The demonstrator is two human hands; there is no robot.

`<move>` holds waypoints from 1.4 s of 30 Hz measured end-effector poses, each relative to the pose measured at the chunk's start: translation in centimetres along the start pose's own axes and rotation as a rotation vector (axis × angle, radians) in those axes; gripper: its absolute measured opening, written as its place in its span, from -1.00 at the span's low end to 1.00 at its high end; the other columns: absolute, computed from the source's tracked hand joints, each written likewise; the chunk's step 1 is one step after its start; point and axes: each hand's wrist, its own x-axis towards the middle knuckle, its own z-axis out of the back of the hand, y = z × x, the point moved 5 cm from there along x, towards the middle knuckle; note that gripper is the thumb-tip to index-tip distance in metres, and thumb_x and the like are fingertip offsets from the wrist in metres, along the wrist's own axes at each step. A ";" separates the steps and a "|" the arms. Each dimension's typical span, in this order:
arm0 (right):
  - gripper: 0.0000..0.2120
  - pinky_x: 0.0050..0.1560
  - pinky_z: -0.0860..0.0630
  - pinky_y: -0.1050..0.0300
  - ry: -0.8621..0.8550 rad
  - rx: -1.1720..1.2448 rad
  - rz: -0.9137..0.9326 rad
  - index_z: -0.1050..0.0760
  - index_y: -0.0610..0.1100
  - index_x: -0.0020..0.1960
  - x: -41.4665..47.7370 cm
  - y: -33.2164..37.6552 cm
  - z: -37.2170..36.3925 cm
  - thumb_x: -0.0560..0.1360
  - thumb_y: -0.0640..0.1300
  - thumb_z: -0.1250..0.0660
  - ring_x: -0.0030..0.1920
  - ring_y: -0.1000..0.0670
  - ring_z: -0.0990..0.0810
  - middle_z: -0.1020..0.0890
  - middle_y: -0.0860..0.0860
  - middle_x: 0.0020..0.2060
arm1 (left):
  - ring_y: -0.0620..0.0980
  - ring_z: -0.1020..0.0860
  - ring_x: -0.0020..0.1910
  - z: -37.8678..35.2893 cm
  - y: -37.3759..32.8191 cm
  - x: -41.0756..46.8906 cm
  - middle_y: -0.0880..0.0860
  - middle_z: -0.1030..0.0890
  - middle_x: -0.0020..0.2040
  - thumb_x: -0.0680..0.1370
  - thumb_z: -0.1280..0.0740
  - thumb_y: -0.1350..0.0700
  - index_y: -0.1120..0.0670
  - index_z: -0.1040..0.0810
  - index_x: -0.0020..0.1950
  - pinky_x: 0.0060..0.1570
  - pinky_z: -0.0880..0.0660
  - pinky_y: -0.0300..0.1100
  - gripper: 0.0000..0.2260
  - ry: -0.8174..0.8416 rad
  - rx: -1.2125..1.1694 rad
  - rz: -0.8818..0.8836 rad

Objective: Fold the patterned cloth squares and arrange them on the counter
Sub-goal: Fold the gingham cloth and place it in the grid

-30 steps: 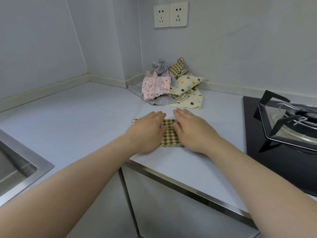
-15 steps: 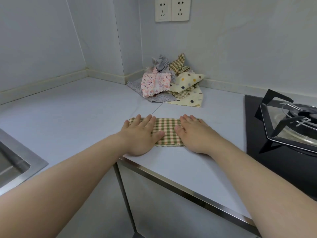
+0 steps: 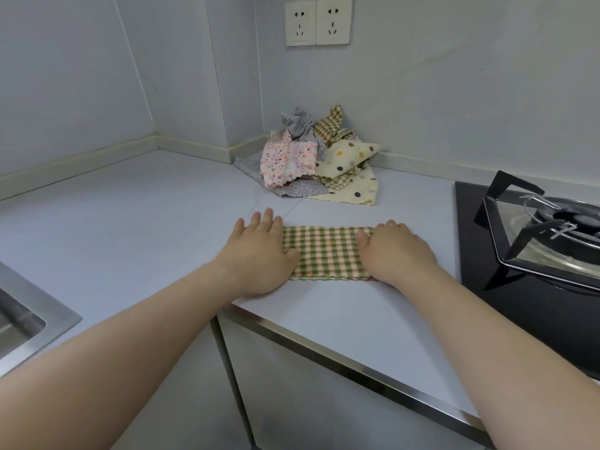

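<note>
Starting at the near edge, a brushed steel trim strip (image 3: pixel 357 362) ran along the pale grey stone counter (image 3: pixel 130 222). Down on the left sat the corner of a stainless-steel sink basin (image 3: pixel 39 323). Only its rim and a sliver of wall were in shot, so what it held could not be told.

Both bare forearms reached in, and there was the action: a green-and-orange checked cloth, folded into a long strip (image 3: pixel 324 251), lay flat near the counter's front edge. The left hand (image 3: pixel 259 254) pressed palm-down on its left end, fingers straight and spread, fingertips out on bare counter. The right hand (image 3: pixel 397 251) covered the right end, palm down, fingers loosely bent, pinching nothing. Neither hand gripped; both simply pressed.

To the right, a black glass gas hob (image 3: pixel 519 287) carried a black metal pan support (image 3: pixel 532 228), with no pot on it.

Further back, in the corner against the wall, a loose heap of unfolded cloth squares (image 3: pixel 318 177) waited: a pink floral one (image 3: pixel 289 162) in front, a cream polka-dot one (image 3: pixel 347 154) beside it, a grey dotted one (image 3: pixel 298 123) and another checked one (image 3: pixel 331 125) on top.

High on the wall were two white sockets (image 3: pixel 318 21).
</note>
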 end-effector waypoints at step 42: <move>-0.67 -0.21 -0.42 0.03 -0.031 1.293 0.270 -0.64 0.03 0.13 -3.6 2.6 4.6 0.47 -0.31 -0.40 -0.29 -0.07 -0.44 -0.50 -0.09 -0.36 | 0.00 0.10 0.65 -0.3 -6.8 -3.5 -0.04 0.07 0.67 0.42 0.05 -0.60 -0.14 0.16 0.65 0.60 0.05 0.08 -0.07 0.103 -0.152 -0.599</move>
